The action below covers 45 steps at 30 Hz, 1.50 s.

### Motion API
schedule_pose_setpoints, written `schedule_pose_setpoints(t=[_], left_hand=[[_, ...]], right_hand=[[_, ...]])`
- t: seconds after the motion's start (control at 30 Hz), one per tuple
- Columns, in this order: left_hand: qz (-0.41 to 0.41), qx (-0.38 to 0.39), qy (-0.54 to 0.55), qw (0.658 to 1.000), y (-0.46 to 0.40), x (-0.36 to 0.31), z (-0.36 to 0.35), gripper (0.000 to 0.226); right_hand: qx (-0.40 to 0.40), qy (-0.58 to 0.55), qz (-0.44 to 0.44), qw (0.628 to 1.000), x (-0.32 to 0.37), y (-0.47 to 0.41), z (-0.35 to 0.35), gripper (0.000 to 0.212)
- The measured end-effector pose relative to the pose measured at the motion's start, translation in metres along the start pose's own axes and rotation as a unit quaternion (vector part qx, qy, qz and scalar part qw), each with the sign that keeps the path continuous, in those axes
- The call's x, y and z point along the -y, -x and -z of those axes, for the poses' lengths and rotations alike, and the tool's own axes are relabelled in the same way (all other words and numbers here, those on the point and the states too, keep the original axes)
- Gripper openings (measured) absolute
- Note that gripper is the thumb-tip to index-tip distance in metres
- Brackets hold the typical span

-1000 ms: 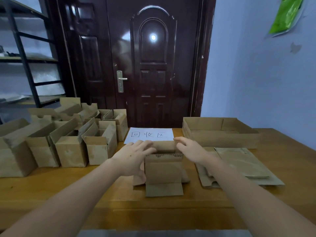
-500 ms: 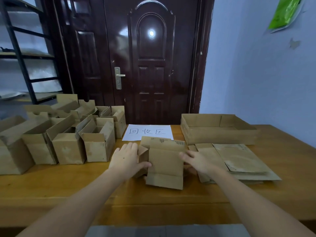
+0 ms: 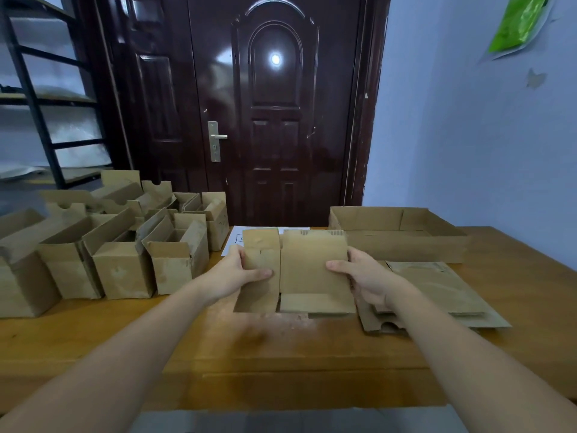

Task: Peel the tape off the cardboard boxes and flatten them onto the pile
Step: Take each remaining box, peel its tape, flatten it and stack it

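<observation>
Brown cardboard, in the form of a flattened box (image 3: 299,270), is held upright over the middle of the wooden table (image 3: 281,354), its lower edge close to or on the tabletop. Its left panel is gripped by the left hand (image 3: 240,273), the thumb laid across the near face and the fingers curled behind the edge. Its right edge is gripped by the right hand (image 3: 359,276), the thumb pressed on the near face and the fingers hidden behind. Just to the right of the box, a pile of flattened cardboard (image 3: 437,292) is seen lying on the table, partly covered by the right wrist. Beyond the pile, at the far right, a shallow open cardboard tray (image 3: 396,235) is placed. On the left of the table, a cluster of upright open boxes (image 3: 125,245) is gathered. A white sheet of paper (image 3: 232,242) is largely hidden behind the held box. A dark door (image 3: 274,120) is seen beyond the table.
</observation>
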State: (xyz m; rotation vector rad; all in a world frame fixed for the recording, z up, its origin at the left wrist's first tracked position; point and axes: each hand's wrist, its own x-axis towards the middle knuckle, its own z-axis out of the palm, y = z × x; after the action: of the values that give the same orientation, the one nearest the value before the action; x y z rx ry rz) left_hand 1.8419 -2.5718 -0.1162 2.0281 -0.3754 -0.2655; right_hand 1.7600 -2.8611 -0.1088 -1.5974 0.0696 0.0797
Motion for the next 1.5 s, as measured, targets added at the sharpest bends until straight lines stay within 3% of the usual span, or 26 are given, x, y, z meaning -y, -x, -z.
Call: schedule_pose_setpoints(t=[0.1,0.17,0.23,0.3,0.4,0.5,0.6,0.8,1.0,1.17,1.27,1.4,1.5], left_hand=[[-0.018,-0.052,0.030,0.998,0.003,-0.006,-0.004,0.072],[-0.038,-0.070,0.025,0.996,0.002,-0.003,-0.010,0.072],[-0.063,-0.062,-0.015,0.996,0.004,0.000,-0.013,0.064],[-0.078,-0.036,-0.052,0.995,0.004,0.000,-0.014,0.061],[-0.076,0.001,-0.101,0.992,0.006,-0.007,-0.015,0.086],[-0.070,0.029,-0.150,0.986,-0.001,-0.016,-0.027,0.112],[-0.061,0.037,-0.170,0.983,-0.013,-0.029,-0.047,0.118],[-0.083,0.061,-0.132,0.986,-0.042,-0.065,-0.111,0.120],[-0.046,0.093,-0.154,0.983,-0.069,-0.099,-0.197,0.123],[-0.032,0.114,-0.159,0.980,-0.084,-0.100,-0.245,0.111],[-0.028,0.120,-0.255,0.959,-0.086,-0.092,-0.258,0.102],[-0.071,0.126,-0.405,0.903,-0.088,-0.080,-0.261,0.091],[-0.123,0.157,-0.436,0.877,-0.094,-0.078,-0.258,0.089]], right_hand=[[-0.073,0.044,0.026,0.996,-0.004,-0.006,-0.003,0.065],[-0.094,0.120,0.066,0.986,-0.009,-0.009,-0.006,0.059],[-0.077,0.190,0.083,0.975,-0.012,-0.009,-0.006,0.059],[-0.022,0.265,0.061,0.962,-0.010,-0.005,-0.004,0.085],[0.011,0.347,0.024,0.938,-0.006,-0.002,0.001,0.119],[-0.001,0.388,0.022,0.921,0.001,-0.002,0.012,0.122],[-0.015,0.413,0.016,0.910,0.014,0.001,0.034,0.124],[-0.118,0.408,0.041,0.905,0.030,0.019,0.100,0.092],[-0.177,0.443,-0.022,0.879,0.014,0.034,0.171,0.088],[-0.227,0.462,-0.053,0.855,-0.015,0.033,0.209,0.069],[-0.226,0.504,-0.078,0.830,-0.032,0.031,0.212,0.062],[-0.147,0.637,-0.114,0.748,-0.049,0.033,0.211,0.045],[-0.093,0.635,-0.126,0.757,-0.049,0.039,0.207,0.056]])
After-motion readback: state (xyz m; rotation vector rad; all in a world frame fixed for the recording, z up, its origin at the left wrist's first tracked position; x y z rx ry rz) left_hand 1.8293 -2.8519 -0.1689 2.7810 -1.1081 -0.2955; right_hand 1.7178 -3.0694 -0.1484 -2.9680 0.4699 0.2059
